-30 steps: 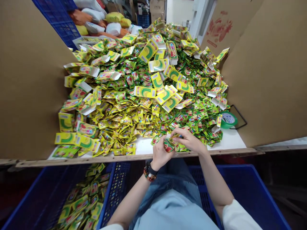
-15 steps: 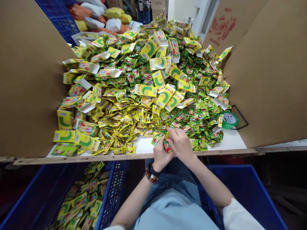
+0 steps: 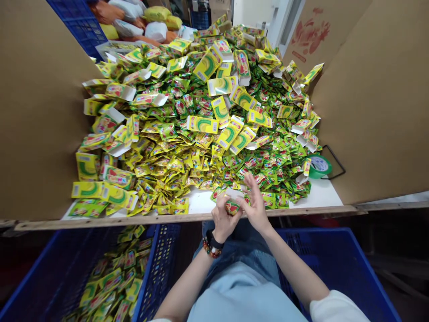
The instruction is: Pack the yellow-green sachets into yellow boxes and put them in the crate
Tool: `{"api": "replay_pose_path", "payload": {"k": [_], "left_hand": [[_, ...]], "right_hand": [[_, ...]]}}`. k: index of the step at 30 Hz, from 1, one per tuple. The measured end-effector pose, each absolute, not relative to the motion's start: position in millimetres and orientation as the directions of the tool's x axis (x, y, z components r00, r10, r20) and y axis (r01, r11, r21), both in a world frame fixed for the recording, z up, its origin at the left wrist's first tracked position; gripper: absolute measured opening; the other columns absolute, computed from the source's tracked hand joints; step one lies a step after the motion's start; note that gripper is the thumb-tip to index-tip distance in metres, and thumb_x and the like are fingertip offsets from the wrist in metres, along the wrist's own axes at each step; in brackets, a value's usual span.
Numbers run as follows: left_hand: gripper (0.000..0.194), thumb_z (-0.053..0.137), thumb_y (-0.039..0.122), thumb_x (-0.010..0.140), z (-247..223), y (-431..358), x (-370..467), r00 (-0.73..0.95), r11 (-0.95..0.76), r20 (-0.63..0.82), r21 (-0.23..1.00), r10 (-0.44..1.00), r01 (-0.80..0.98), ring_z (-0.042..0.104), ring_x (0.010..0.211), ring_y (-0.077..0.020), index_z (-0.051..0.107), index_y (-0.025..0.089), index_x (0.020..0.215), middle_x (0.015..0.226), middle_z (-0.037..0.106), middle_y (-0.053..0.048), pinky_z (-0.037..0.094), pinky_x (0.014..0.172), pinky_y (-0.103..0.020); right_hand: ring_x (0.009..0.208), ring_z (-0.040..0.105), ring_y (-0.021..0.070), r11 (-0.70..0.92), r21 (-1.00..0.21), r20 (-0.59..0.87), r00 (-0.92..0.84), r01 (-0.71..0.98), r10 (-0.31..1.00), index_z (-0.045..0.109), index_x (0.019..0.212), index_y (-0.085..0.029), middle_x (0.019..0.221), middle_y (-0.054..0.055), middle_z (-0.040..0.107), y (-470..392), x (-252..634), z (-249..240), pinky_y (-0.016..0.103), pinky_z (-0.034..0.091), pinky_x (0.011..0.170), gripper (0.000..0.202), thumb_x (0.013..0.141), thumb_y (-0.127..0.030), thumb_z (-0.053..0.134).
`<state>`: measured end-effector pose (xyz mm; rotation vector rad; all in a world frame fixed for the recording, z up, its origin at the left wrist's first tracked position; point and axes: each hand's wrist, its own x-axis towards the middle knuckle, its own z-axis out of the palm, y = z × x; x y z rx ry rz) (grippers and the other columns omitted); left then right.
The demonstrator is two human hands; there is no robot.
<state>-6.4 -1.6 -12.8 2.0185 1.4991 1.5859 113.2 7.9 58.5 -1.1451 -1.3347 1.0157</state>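
Note:
My left hand is closed around a small printed box at the table's front edge, its white end flap raised. Beside it, my right hand is open, fingers stretched upward, with the thumb at the box's flap. What lies inside the box is hidden. Just beyond my hands are green sachets on the right and yellow sachets on the left, heaped on the white tabletop. Several yellow-green boxes with open flaps lie on the heap.
Cardboard walls flank the heap. A green tape roll sits at the right by a black wire frame. Below the wooden edge, a blue crate at left contains filled boxes; another blue crate stands at right.
My right hand has opened and lifted its fingers off the box. The white flap now shows in my left hand, which still grips the box. The view has shifted slightly.

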Motion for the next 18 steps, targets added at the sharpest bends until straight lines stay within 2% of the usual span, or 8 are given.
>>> {"api": "replay_pose_path", "payload": {"k": [3, 5, 7, 10, 14, 18], "left_hand": [[0.045, 0.062, 0.031, 0.084, -10, 0, -6, -0.027, -0.539, 0.673, 0.615, 0.739, 0.576, 0.066, 0.098, -0.0231, 0.037, 0.023, 0.121, 0.122, 0.058, -0.012, 0.056, 0.075, -0.035], [0.054, 0.061, 0.029, 0.084, -6, 1, -7, -0.021, -0.523, 0.638, 0.649, 0.77, 0.552, 0.062, 0.109, -0.0255, 0.031, 0.022, 0.129, 0.131, 0.052, -0.016, 0.056, 0.084, -0.04], [0.062, 0.059, 0.031, 0.085, -2, 0, -9, -0.01, -0.497, 0.592, 0.686, 0.806, 0.53, 0.056, 0.121, -0.0284, 0.025, 0.019, 0.136, 0.137, 0.047, -0.019, 0.053, 0.093, -0.045], [0.059, 0.054, 0.03, 0.087, 1, 0, -10, 0.013, -0.448, 0.523, 0.716, 0.852, 0.536, 0.053, 0.125, -0.0286, 0.029, 0.017, 0.138, 0.135, 0.05, -0.019, 0.051, 0.097, -0.046], [0.057, 0.054, 0.031, 0.087, -4, 2, -8, -0.008, -0.414, 0.5, 0.725, 0.866, 0.55, 0.055, 0.121, -0.0275, 0.033, 0.016, 0.138, 0.13, 0.053, -0.018, 0.051, 0.097, -0.045], [0.055, 0.054, 0.033, 0.087, -6, 1, -9, -0.01, -0.409, 0.491, 0.737, 0.871, 0.538, 0.056, 0.119, -0.0267, 0.034, 0.016, 0.135, 0.126, 0.054, -0.017, 0.051, 0.096, -0.044]], "right_hand": [[0.113, 0.064, 0.029, -0.127, -0.968, -0.097, -0.144, -0.214, 0.985, 0.066, 0.123, -0.023, 0.117, 0.007, 0.071, 13, 107, 53, 0.045, 0.049, 0.1, 0.047, 0.078, -0.038, 0.066], [0.108, 0.067, 0.0302, -0.174, -0.947, -0.116, -0.218, -0.269, 0.969, 0.073, 0.11, -0.022, 0.11, 0.006, 0.074, 12, 104, 52, 0.047, 0.05, 0.099, 0.037, 0.079, -0.04, 0.064], [0.112, 0.065, 0.0297, -0.053, -0.976, -0.007, -0.219, -0.209, 0.976, 0.076, 0.105, -0.024, 0.112, 0.005, 0.074, 9, 104, 52, 0.047, 0.048, 0.103, 0.031, 0.079, -0.039, 0.066], [0.111, 0.067, 0.0289, 0.162, -0.987, 0.163, -0.171, -0.016, 0.972, 0.076, 0.105, -0.028, 0.112, 0.003, 0.074, 6, 103, 53, 0.047, 0.049, 0.102, 0.028, 0.078, -0.034, 0.071], [0.101, 0.071, 0.0279, 0.192, -0.975, 0.185, -0.067, 0.116, 0.98, 0.075, 0.106, -0.028, 0.107, 0.003, 0.075, 11, 99, 51, 0.047, 0.054, 0.095, 0.025, 0.084, -0.033, 0.065], [0.102, 0.071, 0.0259, 0.27, -0.95, 0.255, -0.112, 0.158, 0.961, 0.073, 0.11, -0.028, 0.108, 0.003, 0.075, 15, 102, 47, 0.044, 0.055, 0.094, 0.026, 0.09, -0.032, 0.058]]}}
